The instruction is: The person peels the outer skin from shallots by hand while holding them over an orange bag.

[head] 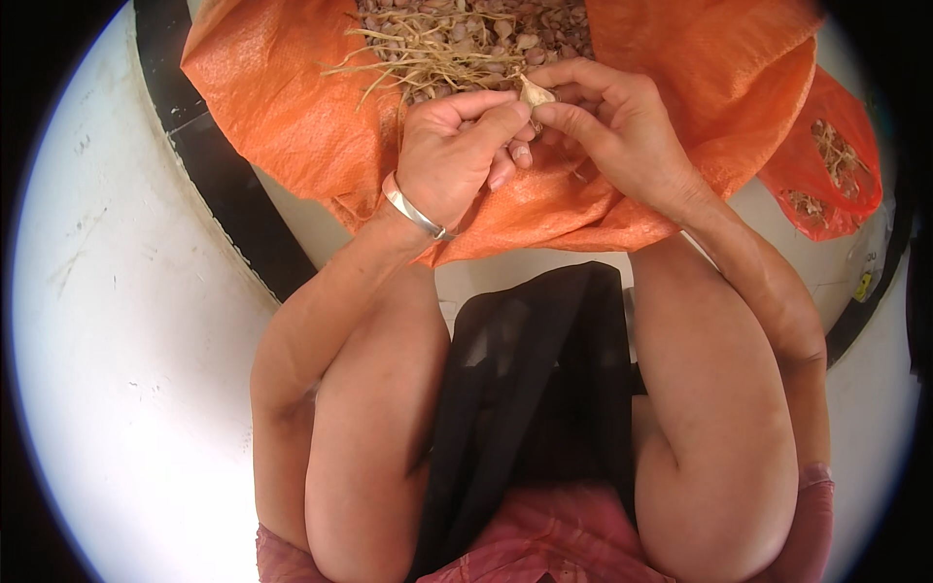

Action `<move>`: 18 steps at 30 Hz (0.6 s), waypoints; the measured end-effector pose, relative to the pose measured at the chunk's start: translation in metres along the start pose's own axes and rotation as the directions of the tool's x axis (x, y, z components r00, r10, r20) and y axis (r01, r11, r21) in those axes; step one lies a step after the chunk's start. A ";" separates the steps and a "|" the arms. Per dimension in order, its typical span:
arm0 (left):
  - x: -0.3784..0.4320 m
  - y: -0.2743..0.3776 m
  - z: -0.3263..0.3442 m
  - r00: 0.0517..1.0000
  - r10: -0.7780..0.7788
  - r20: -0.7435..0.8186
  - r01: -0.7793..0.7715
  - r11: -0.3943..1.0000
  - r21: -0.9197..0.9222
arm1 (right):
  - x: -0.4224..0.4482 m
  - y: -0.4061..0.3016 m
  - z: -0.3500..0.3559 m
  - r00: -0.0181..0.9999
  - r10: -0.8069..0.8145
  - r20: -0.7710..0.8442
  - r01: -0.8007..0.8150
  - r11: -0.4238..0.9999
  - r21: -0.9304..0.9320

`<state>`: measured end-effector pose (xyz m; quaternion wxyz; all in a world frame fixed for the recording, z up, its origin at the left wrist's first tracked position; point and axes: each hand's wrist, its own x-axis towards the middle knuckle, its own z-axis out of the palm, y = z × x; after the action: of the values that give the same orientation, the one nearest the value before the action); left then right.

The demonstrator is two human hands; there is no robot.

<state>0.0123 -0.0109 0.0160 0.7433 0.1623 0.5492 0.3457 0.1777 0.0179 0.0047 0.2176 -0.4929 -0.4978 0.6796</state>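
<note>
A small pale garlic bulb (pixel 536 92) is pinched between the thumbs and fingertips of both my hands. My left hand (pixel 466 142), with a silver bangle at the wrist, grips its left side; my right hand (pixel 616 124) grips its right side. Both hands are over the near part of an open orange woven sack (pixel 291 109). Beyond them in the sack lie many loose garlic cloves (pixel 554 29), with a bunch of dry garlic stalks (pixel 430 55) on top at the left. Some of my right fingers are partly hidden behind the bulb and thumb.
To the right of the sack, a red plastic bag (pixel 820 175) holds dry stalks or peelings. A white wall (pixel 109 218) with a black skirting band (pixel 219 182) runs along the left. Black cloth (pixel 539 364) hangs between my knees, below the sack.
</note>
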 end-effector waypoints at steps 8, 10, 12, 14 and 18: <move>0.001 -0.004 -0.002 0.999 0.045 -0.011 -0.045 0.998 -0.035 | 0.001 -0.002 0.004 0.998 -0.057 0.015 0.055 0.992 0.112; 0.002 -0.005 -0.002 0.997 0.060 -0.048 -0.063 0.995 -0.075 | 0.003 -0.001 0.004 0.997 -0.057 0.052 0.042 0.967 0.253; 0.003 -0.001 -0.004 1.000 0.013 -0.006 -0.014 0.989 -0.147 | 0.003 -0.002 0.000 0.996 -0.003 0.093 -0.028 0.947 0.321; 0.001 0.004 -0.003 1.000 -0.016 0.005 0.017 0.987 -0.163 | 0.003 0.001 -0.003 0.989 0.048 0.138 -0.098 0.918 0.384; 0.002 0.003 -0.006 0.995 -0.074 0.069 0.088 0.969 -0.231 | 0.004 0.012 -0.008 0.959 0.098 0.267 -0.249 0.741 0.623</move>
<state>0.0058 -0.0084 0.0139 0.7868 0.0614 0.4885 0.3722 0.1856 0.0201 -0.0076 0.2550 -0.3539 -0.2029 0.8767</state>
